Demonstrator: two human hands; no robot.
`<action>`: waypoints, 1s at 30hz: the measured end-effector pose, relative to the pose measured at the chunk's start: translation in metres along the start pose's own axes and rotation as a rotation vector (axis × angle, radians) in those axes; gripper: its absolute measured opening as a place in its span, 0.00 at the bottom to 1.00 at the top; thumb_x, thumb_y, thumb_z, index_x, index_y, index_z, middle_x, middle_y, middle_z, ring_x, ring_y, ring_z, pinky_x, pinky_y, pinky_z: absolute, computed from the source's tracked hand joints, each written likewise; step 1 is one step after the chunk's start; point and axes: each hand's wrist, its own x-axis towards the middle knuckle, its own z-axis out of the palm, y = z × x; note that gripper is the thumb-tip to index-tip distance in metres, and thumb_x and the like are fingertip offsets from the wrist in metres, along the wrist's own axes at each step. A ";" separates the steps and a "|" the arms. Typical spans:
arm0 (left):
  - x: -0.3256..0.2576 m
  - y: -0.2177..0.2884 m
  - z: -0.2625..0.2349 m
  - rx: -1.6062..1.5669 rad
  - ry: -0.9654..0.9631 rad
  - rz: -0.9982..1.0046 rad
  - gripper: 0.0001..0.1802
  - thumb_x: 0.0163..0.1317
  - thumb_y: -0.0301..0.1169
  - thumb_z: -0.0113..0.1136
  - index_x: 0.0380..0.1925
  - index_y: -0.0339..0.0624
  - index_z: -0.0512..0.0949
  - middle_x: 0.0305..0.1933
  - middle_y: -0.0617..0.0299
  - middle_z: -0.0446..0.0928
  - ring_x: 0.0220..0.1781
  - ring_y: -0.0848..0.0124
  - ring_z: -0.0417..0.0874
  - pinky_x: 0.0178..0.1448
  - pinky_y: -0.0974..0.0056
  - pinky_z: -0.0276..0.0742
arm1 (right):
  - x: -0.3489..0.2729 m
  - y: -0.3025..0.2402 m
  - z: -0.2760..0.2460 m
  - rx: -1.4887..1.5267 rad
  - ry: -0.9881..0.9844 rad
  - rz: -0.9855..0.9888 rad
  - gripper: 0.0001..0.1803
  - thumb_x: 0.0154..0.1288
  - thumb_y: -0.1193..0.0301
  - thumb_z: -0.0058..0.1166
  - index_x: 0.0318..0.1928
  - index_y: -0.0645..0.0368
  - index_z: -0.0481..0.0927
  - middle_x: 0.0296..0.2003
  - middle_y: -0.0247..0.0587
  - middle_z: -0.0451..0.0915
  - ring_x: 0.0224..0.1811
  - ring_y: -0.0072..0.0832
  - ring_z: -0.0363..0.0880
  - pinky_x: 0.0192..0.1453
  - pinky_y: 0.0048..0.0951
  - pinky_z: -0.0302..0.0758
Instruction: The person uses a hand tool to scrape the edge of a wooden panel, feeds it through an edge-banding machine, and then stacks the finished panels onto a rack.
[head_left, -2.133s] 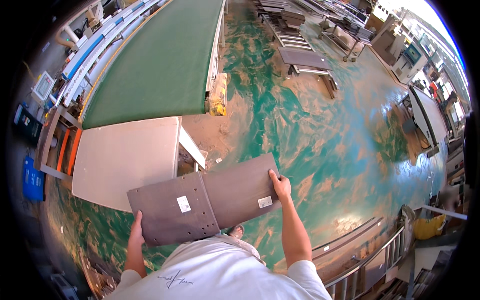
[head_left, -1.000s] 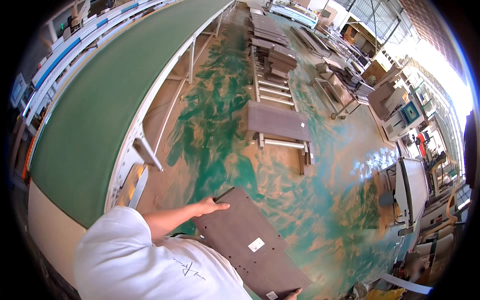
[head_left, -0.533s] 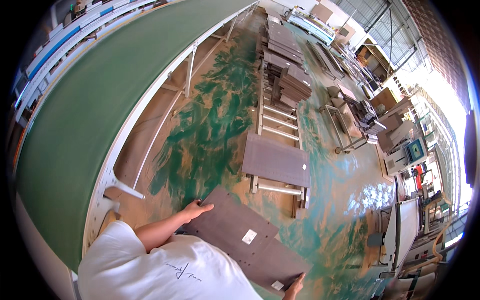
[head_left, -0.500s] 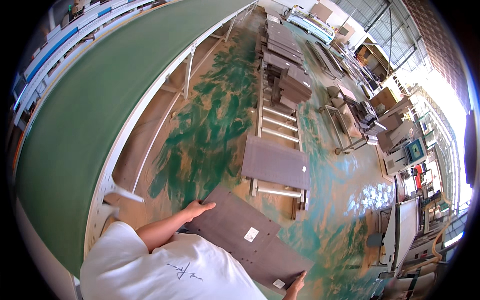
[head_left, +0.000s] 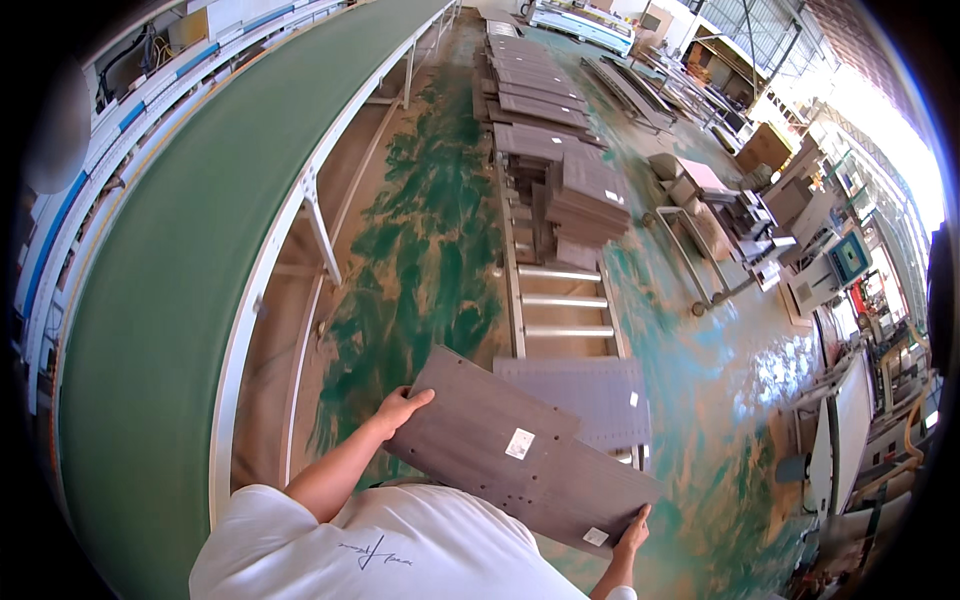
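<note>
In front of my body I carry what look like two overlapping dark brown boards, each with a white label and small drilled holes. My left hand [head_left: 402, 410] grips the edge of the left board [head_left: 472, 402], thumb on top. At the far right end, my right hand [head_left: 632, 530] is closed on the edge of the right board [head_left: 600, 487], its thumb on the upper side. The boards slant down to the right and partly overlap, in view, another brown board [head_left: 590, 385] lying on the roller conveyor [head_left: 567, 302].
Stacks of brown boards [head_left: 588, 190] stand farther along the rollers. A long green belt conveyor [head_left: 200, 230] runs along my left. To the right are a wheeled cart [head_left: 690, 240] and a machine with a screen [head_left: 840, 262]. The floor is green and dusty.
The boards and both my hands have come closer to the near end of the roller conveyor, and the boards now overlap the lying board in view. Both hands keep their grip.
</note>
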 end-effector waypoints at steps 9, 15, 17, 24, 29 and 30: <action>0.197 0.125 -0.118 -0.315 0.185 -0.125 0.47 0.62 0.59 0.70 0.65 0.28 0.72 0.61 0.50 0.80 0.59 0.62 0.82 0.64 0.57 0.78 | 0.107 -0.247 0.357 -0.333 -0.234 -0.259 0.44 0.69 0.35 0.54 0.42 0.75 0.85 0.36 0.48 0.85 0.40 0.31 0.78 0.52 0.37 0.74; 0.391 0.181 -0.185 -0.553 0.213 -0.051 0.46 0.64 0.60 0.68 0.65 0.29 0.72 0.64 0.51 0.79 0.61 0.60 0.82 0.66 0.56 0.77 | 0.149 -0.429 0.594 -0.559 -0.289 -0.381 0.45 0.70 0.34 0.50 0.49 0.72 0.85 0.41 0.63 0.87 0.47 0.52 0.86 0.57 0.44 0.76; 0.455 0.242 -0.214 -0.517 0.186 -0.079 0.45 0.64 0.60 0.67 0.65 0.30 0.72 0.64 0.51 0.79 0.62 0.60 0.82 0.67 0.56 0.76 | 0.149 -0.470 0.660 -0.479 -0.282 -0.382 0.45 0.70 0.34 0.50 0.50 0.73 0.85 0.41 0.64 0.87 0.48 0.53 0.86 0.56 0.45 0.76; 0.647 0.424 -0.264 -0.344 0.095 -0.088 0.44 0.68 0.62 0.61 0.68 0.36 0.71 0.68 0.53 0.76 0.67 0.60 0.78 0.73 0.54 0.72 | 0.157 -0.529 0.806 -0.384 -0.120 -0.359 0.45 0.70 0.33 0.50 0.39 0.73 0.85 0.32 0.57 0.84 0.37 0.44 0.81 0.49 0.42 0.75; 0.815 0.531 -0.291 -0.292 0.017 -0.125 0.50 0.67 0.64 0.61 0.73 0.33 0.65 0.74 0.52 0.70 0.73 0.59 0.72 0.77 0.54 0.65 | 0.200 -0.595 0.957 -0.331 -0.110 -0.292 0.43 0.70 0.34 0.51 0.33 0.70 0.82 0.25 0.50 0.80 0.32 0.39 0.77 0.43 0.44 0.73; 0.846 0.552 -0.296 -0.285 0.034 -0.087 0.50 0.67 0.64 0.60 0.74 0.33 0.64 0.75 0.52 0.69 0.75 0.58 0.70 0.77 0.53 0.65 | 0.210 -0.616 0.993 -0.330 -0.144 -0.279 0.43 0.70 0.33 0.50 0.32 0.70 0.81 0.26 0.51 0.81 0.32 0.42 0.77 0.44 0.44 0.73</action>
